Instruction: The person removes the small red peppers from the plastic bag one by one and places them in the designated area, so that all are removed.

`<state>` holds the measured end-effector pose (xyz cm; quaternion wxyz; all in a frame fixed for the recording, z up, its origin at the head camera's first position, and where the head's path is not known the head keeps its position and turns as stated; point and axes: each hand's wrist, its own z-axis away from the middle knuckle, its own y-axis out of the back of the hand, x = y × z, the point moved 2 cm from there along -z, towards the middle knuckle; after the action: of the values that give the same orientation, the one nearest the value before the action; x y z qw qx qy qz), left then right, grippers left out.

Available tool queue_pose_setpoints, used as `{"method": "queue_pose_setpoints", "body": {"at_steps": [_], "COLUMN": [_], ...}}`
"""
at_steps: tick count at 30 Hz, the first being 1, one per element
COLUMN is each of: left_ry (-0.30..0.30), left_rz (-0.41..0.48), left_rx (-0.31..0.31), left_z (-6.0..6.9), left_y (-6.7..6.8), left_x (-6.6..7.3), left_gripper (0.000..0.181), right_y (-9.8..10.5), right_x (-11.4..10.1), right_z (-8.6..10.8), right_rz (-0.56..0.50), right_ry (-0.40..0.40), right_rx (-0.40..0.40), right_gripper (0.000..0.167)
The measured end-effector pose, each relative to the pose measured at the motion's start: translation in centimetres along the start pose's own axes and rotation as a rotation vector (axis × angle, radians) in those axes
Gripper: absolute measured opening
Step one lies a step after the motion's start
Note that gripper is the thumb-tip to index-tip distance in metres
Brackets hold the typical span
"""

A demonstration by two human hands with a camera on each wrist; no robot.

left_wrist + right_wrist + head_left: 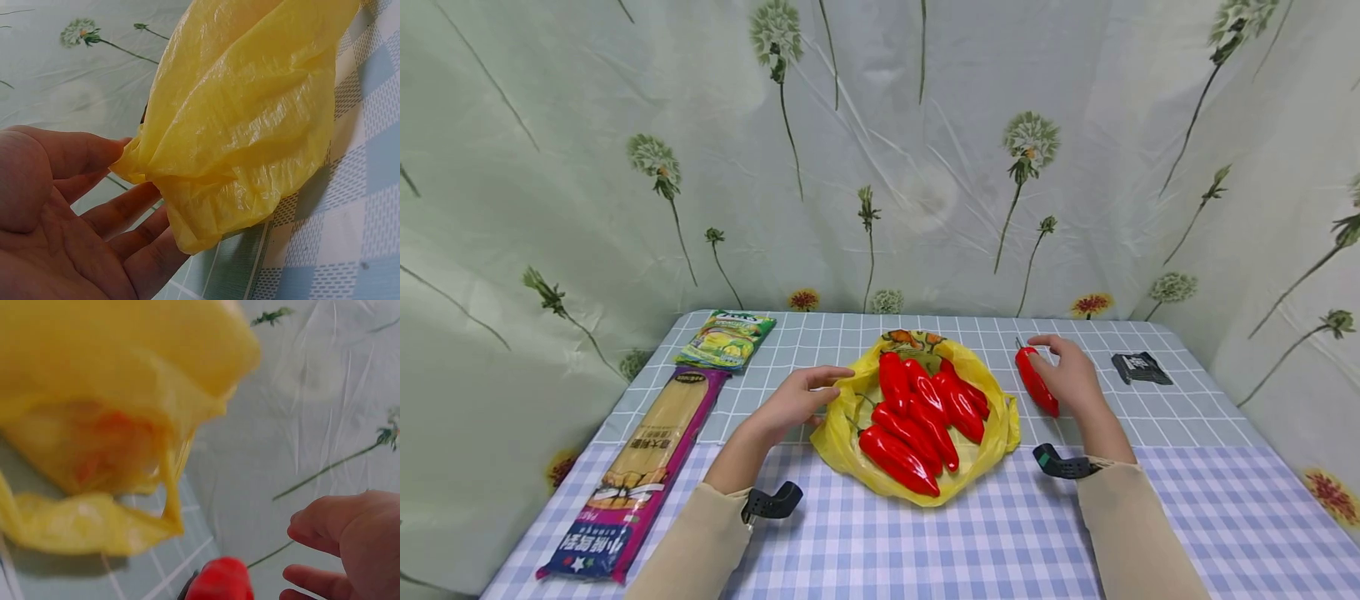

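The left hand has its grip pinched on the rim of the yellow bag, at ten o'clock. The right hand's grip is apart beside the loose pepper, contact unclear; that lies between two and three o'clock from the bag. Red peppers fill the bag. Farther out on the surface: green packet, ten; pasta packet, nearly nine; black packet, about three.
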<state>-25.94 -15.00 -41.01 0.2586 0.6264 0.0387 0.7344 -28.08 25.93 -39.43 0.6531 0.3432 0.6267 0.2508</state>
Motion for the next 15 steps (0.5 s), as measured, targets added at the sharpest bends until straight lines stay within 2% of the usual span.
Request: {"method": "queue_pose_setpoints", "body": {"at_steps": [10,15], "left_ry": [-0.011,-0.016], "left_rz": [0.014,0.001], "left_rx": [-0.007,-0.006], "left_z": [0.1,0.1], "left_y": [0.1,0.2], "left_x": [0.0,0.0], "left_gripper": [0.035,0.035], "right_y": [0.3,0.0], "right_x": [-3.5,-5.0], "right_z": [1.6,2.1], "right_rz": [-0.046,-0.057], "right_ry": [0.198,0.286], "right_rx": [0.186,0.214], "right_gripper": [0.038,0.037]}}
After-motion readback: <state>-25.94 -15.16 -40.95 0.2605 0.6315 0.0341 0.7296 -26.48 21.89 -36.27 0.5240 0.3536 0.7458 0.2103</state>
